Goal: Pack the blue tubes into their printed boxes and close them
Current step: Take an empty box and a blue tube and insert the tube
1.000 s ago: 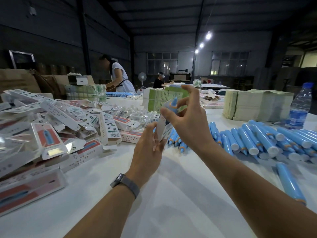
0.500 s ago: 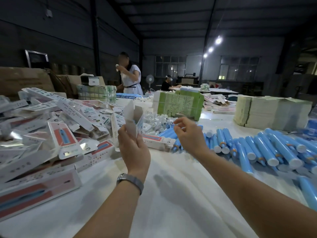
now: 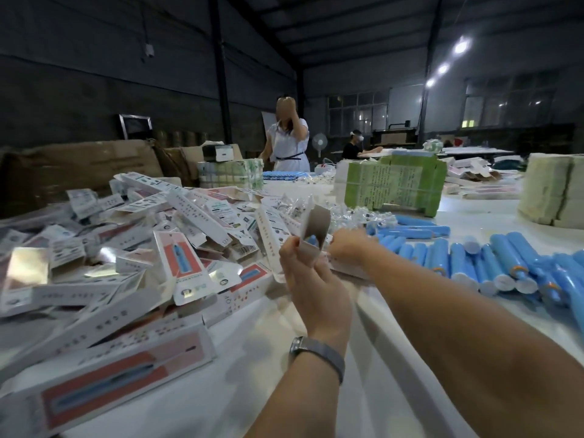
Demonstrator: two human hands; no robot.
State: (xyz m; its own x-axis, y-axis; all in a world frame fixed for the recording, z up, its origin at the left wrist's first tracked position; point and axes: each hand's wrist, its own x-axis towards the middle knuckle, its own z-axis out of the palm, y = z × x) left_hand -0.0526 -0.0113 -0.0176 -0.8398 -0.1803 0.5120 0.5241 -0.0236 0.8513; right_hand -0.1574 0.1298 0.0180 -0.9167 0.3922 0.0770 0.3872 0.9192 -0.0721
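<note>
My left hand (image 3: pixel 316 289) grips a printed box (image 3: pixel 317 221) upright above the white table (image 3: pixel 284 390). The box's top flap stands open and the end of a blue tube (image 3: pixel 311 240) shows inside. My right hand (image 3: pixel 349 248) is just right of the box, its back turned to me and its fingers hidden. Several loose blue tubes (image 3: pixel 502 257) lie in rows on the right. A big pile of printed boxes (image 3: pixel 177 235) covers the table's left side.
Small clear plastic packets (image 3: pixel 357 214) lie behind my hands. Behind them stands a green bundle of leaflets (image 3: pixel 392 184), with a pale stack (image 3: pixel 550 191) at far right. Brown cartons (image 3: pixel 79 165) line the back left. A person in white (image 3: pixel 289 143) stands at the table's far end.
My right hand left the box, reached to the tube rows, then came back beside the box. My view swung left. My left hand kept hold of the box.
</note>
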